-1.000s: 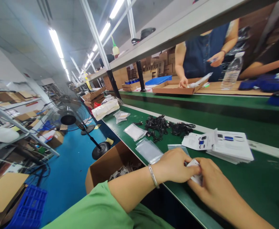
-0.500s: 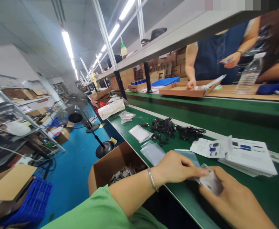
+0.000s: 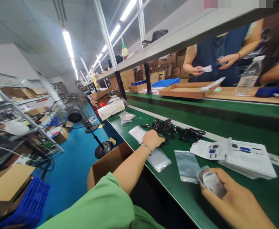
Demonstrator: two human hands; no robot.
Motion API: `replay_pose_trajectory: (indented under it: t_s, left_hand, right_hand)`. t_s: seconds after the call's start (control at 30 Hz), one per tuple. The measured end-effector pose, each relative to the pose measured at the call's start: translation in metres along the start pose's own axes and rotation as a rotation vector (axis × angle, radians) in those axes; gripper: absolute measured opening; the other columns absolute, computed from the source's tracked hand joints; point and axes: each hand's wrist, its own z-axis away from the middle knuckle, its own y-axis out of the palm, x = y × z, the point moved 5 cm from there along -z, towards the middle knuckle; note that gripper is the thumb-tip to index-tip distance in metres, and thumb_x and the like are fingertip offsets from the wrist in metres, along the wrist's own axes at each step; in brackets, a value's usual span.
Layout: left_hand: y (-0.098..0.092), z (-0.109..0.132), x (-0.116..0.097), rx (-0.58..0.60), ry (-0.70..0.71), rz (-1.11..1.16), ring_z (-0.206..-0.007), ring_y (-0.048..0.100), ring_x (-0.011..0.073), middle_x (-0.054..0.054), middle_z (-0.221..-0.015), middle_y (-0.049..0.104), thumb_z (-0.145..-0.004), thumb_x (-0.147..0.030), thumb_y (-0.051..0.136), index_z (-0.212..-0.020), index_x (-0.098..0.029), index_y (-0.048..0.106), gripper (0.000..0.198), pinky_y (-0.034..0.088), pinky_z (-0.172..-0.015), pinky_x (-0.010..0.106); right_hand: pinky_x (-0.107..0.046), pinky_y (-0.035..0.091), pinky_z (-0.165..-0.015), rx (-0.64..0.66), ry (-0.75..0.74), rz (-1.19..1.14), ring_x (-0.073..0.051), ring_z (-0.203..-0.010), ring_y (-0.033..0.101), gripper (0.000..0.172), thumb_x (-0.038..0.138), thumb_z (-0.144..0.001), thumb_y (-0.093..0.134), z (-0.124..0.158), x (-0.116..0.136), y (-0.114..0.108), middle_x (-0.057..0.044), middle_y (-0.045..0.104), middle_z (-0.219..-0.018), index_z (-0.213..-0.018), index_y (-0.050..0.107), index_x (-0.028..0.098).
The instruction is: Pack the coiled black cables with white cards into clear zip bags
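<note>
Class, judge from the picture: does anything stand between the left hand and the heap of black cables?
Nothing visible does. The left hand is at the edge of the black cables; the white packet lies mainly on the hand's other side.

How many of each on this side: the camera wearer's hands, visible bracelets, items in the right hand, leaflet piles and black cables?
Hands: 2, left hand and right hand
Silver bracelet: 1
Clear-wrapped item in the right hand: 1
Leaflet pile: 1
Black cables: too tangled to count
Total, cables left out: 5
</note>
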Motion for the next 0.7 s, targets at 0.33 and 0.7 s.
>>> replay_pose_trajectory:
  t_s: [0.33,0.7]
  left_hand:
    - [-0.001,0.080,-0.038,0.423,0.250,0.817,-0.066,0.065,0.0113,0.001,-0.076,0.069,-0.073,-0.029,0.087,-0.080,-0.014,0.065,0.028,0.058,-0.073,0.027]
    - [0.005,0.115,-0.054,0.619,0.457,1.067,-0.083,0.075,0.0192,0.007,-0.091,0.078,-0.064,-0.017,0.093,-0.100,-0.016,0.063,0.047,0.061,-0.084,0.035]
  right_hand:
    - [-0.034,0.051,-0.056,-0.039,0.050,-0.027,-0.022,-0.059,0.066,0.018,0.039,-0.079,0.064,0.002,0.018,0.001,0.000,0.076,-0.077,-0.094,0.067,0.030]
    - [-0.032,0.048,-0.053,0.063,0.007,-0.021,-0.019,-0.053,0.062,0.017,0.034,-0.080,0.062,0.000,0.014,0.004,0.002,0.072,-0.070,-0.095,0.067,0.028]
